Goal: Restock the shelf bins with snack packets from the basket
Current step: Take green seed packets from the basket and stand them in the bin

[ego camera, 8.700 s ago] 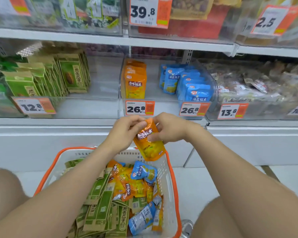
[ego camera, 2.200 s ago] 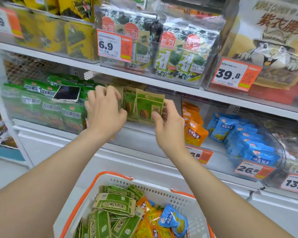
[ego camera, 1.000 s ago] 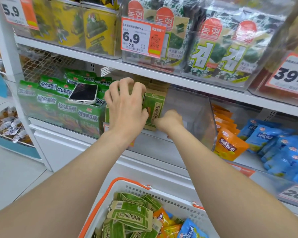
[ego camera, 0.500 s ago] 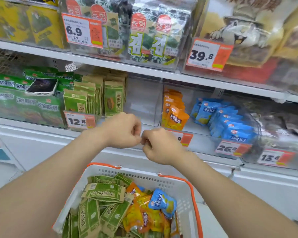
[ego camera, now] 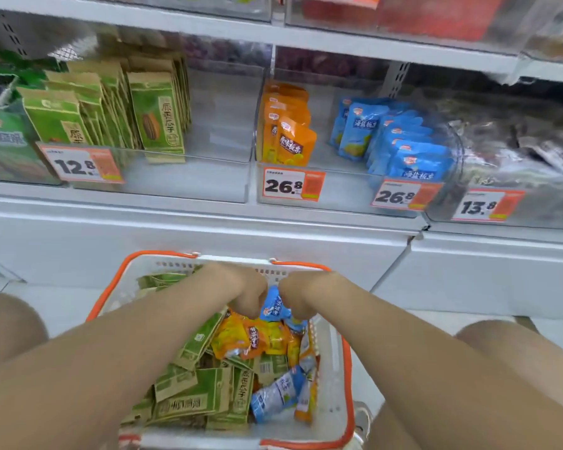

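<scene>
A white basket (ego camera: 330, 362) with an orange rim sits low in front of the person, heaped with snack packets: flat green ones (ego camera: 189, 394) on the left, orange ones (ego camera: 257, 339) in the middle, a few blue ones along the right. At the far end of the heap a blue packet (ego camera: 275, 306) stands up between the two hands. The left hand (ego camera: 241, 290) and the right hand (ego camera: 301, 295) are both curled, knuckles up, one on each side of that blue packet and touching it; the grip of each looks clenched on its top edge, though the fingertips are hidden under the hands and the picture is blurred there.

Above, the clear shelf bins hold upright green packets (ego camera: 156, 121) on the left, orange packets (ego camera: 288, 138) in the middle and blue packets (ego camera: 403, 147) to the right, each behind a price tag. The bin farthest right holds dark packets too smeared to make out.
</scene>
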Tool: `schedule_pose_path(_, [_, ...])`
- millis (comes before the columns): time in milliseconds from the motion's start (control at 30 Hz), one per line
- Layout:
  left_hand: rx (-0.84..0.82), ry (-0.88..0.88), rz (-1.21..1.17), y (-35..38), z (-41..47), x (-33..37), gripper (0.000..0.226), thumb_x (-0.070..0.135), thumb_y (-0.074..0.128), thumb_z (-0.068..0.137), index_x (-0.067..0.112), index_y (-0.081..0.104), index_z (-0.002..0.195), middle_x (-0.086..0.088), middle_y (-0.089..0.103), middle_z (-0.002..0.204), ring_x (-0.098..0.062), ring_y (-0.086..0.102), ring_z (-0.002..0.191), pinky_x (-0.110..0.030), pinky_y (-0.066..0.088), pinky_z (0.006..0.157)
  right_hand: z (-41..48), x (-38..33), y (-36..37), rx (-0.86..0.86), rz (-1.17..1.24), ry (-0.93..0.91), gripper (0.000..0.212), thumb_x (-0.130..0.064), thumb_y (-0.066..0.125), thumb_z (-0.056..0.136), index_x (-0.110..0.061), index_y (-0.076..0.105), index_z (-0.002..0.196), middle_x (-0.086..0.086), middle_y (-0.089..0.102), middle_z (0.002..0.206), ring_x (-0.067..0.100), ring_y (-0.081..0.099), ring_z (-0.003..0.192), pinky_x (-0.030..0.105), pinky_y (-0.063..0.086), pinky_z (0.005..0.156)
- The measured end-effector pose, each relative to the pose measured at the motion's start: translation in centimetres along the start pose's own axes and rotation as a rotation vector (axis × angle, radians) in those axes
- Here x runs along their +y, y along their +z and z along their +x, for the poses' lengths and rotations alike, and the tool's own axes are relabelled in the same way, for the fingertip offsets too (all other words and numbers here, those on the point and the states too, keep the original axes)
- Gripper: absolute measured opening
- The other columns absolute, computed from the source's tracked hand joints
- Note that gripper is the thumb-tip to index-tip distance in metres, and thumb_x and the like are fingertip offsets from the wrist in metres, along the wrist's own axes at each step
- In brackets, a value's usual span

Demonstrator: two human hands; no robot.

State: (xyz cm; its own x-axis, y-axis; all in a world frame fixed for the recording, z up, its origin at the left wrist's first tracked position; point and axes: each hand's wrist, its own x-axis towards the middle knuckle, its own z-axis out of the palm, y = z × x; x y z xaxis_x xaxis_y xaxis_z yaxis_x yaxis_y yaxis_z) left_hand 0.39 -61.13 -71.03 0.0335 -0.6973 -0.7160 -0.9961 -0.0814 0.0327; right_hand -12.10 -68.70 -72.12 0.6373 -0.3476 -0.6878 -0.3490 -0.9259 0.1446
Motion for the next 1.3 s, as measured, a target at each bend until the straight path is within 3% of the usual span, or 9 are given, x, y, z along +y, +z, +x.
schedule_pose_path(167, [-0.039,0.004,0.136,1.7,2.3,0.6,0.032,0.025,0.053,0.099,0.015,0.067,0.125,-0.005,0.068,0.117,-0.028,0.066,0.101,-0.037,0.051,0.077,1.1,-1.7,4.9,-0.131,-0.112,-0.050,0.011,-0.016,0.062,0.100,-0.012,0.056,0.108,0.000,0.055,0.096,0.025,0.056,0.092,0.036,0.048,0.075])
schedule_pose_path(267, [-0.027,-0.003,0.200,2.0,2.8,1.3,0.018,0.021,0.049,0.100,0.014,0.066,0.102,-0.003,0.060,0.092,-0.024,0.058,0.080,-0.035,0.047,0.068,1.6,-1.9,7.5,-0.185,-0.170,-0.092,0.011,-0.015,0.065,0.098,-0.008,0.062,0.105,0.002,0.061,0.099,0.027,0.063,0.094,0.038,0.051,0.070])
schedule_pose_path(467, [0.007,0.048,0.187,2.1,3.8,1.3,0.029,0.021,0.047,0.099,0.015,0.068,0.119,-0.004,0.066,0.107,-0.023,0.055,0.081,-0.034,0.047,0.068,1.4,-2.1,10.6,-0.351,-0.284,-0.120,0.030,-0.025,0.057,0.102,-0.021,0.061,0.132,0.002,0.063,0.122,0.026,0.060,0.116,0.046,0.041,0.112])
schedule_pose_path(600, [0.015,0.051,0.152,1.9,3.6,1.2,0.027,0.011,0.046,0.098,0.012,0.068,0.114,-0.006,0.066,0.102,-0.023,0.052,0.075,-0.033,0.045,0.065,1.4,-2.4,9.5,-0.355,-0.240,-0.134,0.030,-0.015,0.058,0.104,-0.010,0.061,0.134,0.004,0.057,0.113,0.026,0.056,0.101,0.037,0.048,0.089])
schedule_pose_path(733, [-0.009,0.042,0.143,1.9,3.3,0.8,0.033,0.009,0.047,0.098,0.012,0.067,0.125,-0.008,0.067,0.118,-0.024,0.055,0.086,-0.034,0.046,0.073,1.3,-1.6,7.3,-0.172,-0.063,-0.153,0.035,-0.005,0.060,0.100,-0.006,0.059,0.135,0.009,0.062,0.127,0.027,0.062,0.106,0.034,0.050,0.079])
schedule_pose_path(833, [-0.019,0.049,0.101,1.4,2.5,0.4,0.045,0.004,0.050,0.098,0.016,0.058,0.141,-0.007,0.062,0.135,-0.027,0.063,0.108,-0.035,0.051,0.083,1.2,-0.5,4.9,0.042,0.052,-0.110,0.013,-0.004,0.061,0.097,-0.009,0.062,0.109,0.011,0.059,0.107,0.028,0.059,0.093,0.032,0.044,0.073])
schedule_pose_path(1000, [0.042,0.065,-0.107,0.1,0.6,-0.9,0.074,0.019,0.081,0.090,0.025,0.042,0.153,0.001,0.056,0.146,-0.025,0.059,0.124,-0.036,0.051,0.097,0.2,1.5,1.2,0.266,0.302,-0.081,0.023,-0.033,0.078,0.087,-0.012,0.080,0.096,0.006,0.076,0.096,0.024,0.066,0.089,0.038,0.057,0.082])
schedule_pose_path(1100, [0.089,0.121,-0.383,-0.8,-0.4,-1.8,0.083,0.029,0.090,0.081,0.023,0.046,0.151,0.003,0.060,0.144,-0.019,0.064,0.113,-0.029,0.050,0.087,-1.2,2.7,-0.8,0.322,0.436,-0.102,0.016,-0.033,0.078,0.088,-0.019,0.083,0.092,-0.003,0.077,0.088,0.017,0.068,0.082,0.034,0.057,0.081])
schedule_pose_path(1300, [0.286,0.205,-0.695,-1.8,-3.0,-3.1,0.049,0.048,0.085,0.084,0.038,0.066,0.128,0.008,0.069,0.110,-0.008,0.069,0.093,-0.022,0.048,0.070,-4.3,3.2,-3.4,0.389,0.583,-0.129,0.009,-0.028,0.073,0.094,-0.024,0.077,0.088,-0.007,0.073,0.083,0.009,0.064,0.078,0.029,0.053,0.074])
